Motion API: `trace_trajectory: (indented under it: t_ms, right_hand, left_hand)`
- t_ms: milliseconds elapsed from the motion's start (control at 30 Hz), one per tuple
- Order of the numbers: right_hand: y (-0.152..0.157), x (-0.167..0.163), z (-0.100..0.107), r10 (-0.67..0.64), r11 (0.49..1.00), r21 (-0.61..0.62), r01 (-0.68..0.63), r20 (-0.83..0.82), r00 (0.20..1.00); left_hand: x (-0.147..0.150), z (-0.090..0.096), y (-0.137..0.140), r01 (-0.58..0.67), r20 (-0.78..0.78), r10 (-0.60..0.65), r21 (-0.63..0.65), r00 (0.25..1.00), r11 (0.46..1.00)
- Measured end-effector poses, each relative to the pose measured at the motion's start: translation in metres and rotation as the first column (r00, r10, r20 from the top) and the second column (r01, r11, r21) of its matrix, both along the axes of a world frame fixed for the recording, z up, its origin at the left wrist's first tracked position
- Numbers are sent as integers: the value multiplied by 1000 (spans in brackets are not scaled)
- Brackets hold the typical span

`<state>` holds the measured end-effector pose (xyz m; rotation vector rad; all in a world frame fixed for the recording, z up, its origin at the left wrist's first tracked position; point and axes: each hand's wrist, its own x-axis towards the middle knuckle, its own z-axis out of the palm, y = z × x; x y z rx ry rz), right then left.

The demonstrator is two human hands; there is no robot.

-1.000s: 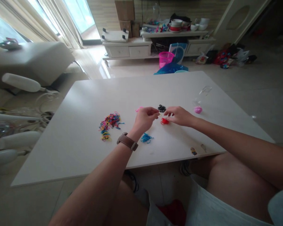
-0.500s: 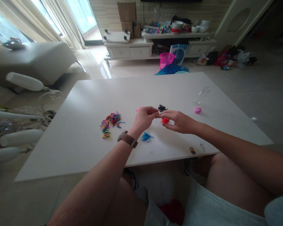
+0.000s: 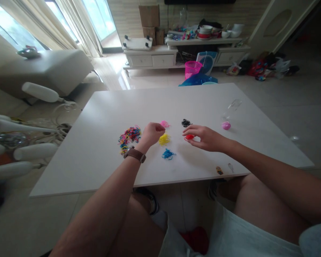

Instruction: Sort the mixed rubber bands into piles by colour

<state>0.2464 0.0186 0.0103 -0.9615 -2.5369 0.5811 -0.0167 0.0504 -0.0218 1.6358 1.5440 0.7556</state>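
My left hand [image 3: 153,135], with a brown-strapped watch on its wrist, is in the air between a mixed multicoloured pile of small rubber bands [image 3: 132,134] and a yellow pile [image 3: 164,139]. Its fingers are pressed together; whatever they may hold cannot be made out. Over a red pile of bands [image 3: 189,137] hovers my right hand [image 3: 205,138], its thumb and fingers curved and apart. Partly covering the red pile, it shows nothing gripped. Pink [image 3: 164,124], black [image 3: 186,122] and blue [image 3: 168,154] piles lie around the hands.
On the right of the white table [image 3: 117,103] lie a clear plastic container [image 3: 234,104] and a pink-purple round object [image 3: 226,125]. A small yellow figure piece [image 3: 219,170] is near the front edge. White chair parts [image 3: 40,92] stand at the left.
My left hand has drawn away from my right hand toward the left, uncovering the yellow and pink piles. My right hand stays over the red pile. The view has shifted slightly.
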Motion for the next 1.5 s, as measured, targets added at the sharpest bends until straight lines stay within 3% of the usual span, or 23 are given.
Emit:
trace_trajectory:
  t_ms: [133,333,533,767,933,1133,1333,1500]
  right_hand:
    - [0,2,0,-9,1000,9,9,24,1000]
    - [1,0,-6,26,1000,14,-27,58,998]
    - [1,1,-5,31,999,10,-32,105,994]
    - [0,2,-4,38,999,-5,-38,94,995]
    - [0,5,-4,52,998,-44,-49,80,995]
    - [0,5,-4,73,996,-56,-68,82,994]
    - [1,5,-4,78,996,-60,-73,87,993]
    - [1,3,-3,87,995,-63,-82,87,992]
  left_hand:
    - [-24,-9,-2,27,-10,-29,-124,1000,992]
    - [-27,-18,-5,32,-66,-43,-162,997,986]
    - [-26,-7,1,31,8,-30,-189,1000,982]
    - [-61,12,8,-202,87,214,-121,973,972]
    - [-86,3,6,-321,-73,315,-87,946,943]
    - [-106,-18,3,-248,-314,196,-135,929,959]
    - [-120,-40,4,-125,-390,62,-138,919,983]
    - [-117,-42,2,-119,-470,44,-131,881,984]
